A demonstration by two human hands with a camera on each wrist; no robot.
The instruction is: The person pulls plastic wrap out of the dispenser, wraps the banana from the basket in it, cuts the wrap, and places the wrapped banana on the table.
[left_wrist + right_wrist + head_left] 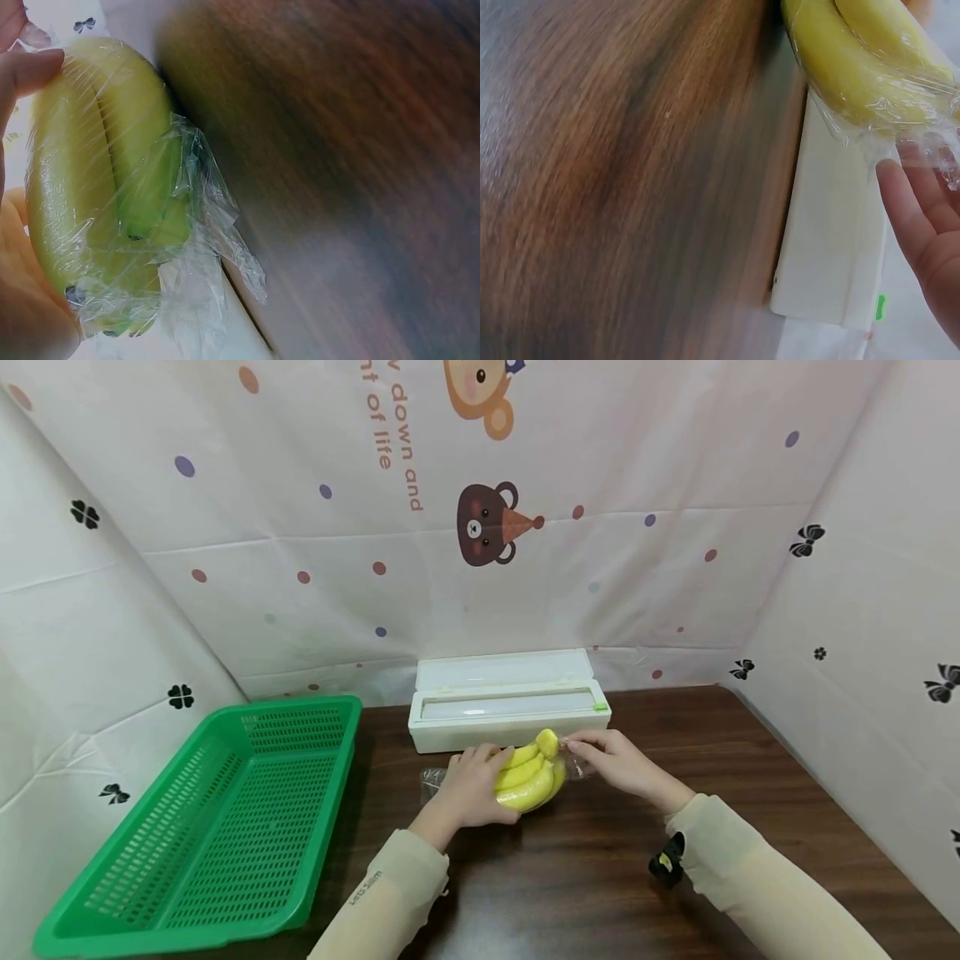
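A bunch of yellow bananas (529, 779) is covered in clear cling film, its stem end pointing right in the head view. My left hand (472, 785) grips the bunch from the left, fingers over the top and thumb on the near side. Loose film (217, 217) sticks out crumpled past the greenish banana tips in the left wrist view. At the stem end, my right hand (617, 763) pinches the edge of the film between thumb and fingers. In the right wrist view the thumb (901, 199) lies against film (881, 142) beside the bananas.
Just behind the bananas stands a white cling film box (510, 727), its lid (504, 670) raised and a green slider (600, 706) at its right end. A green plastic basket (318, 827) stands at the left on the dark wooden table (585, 893). Printed white cloth (630, 602) hangs behind.
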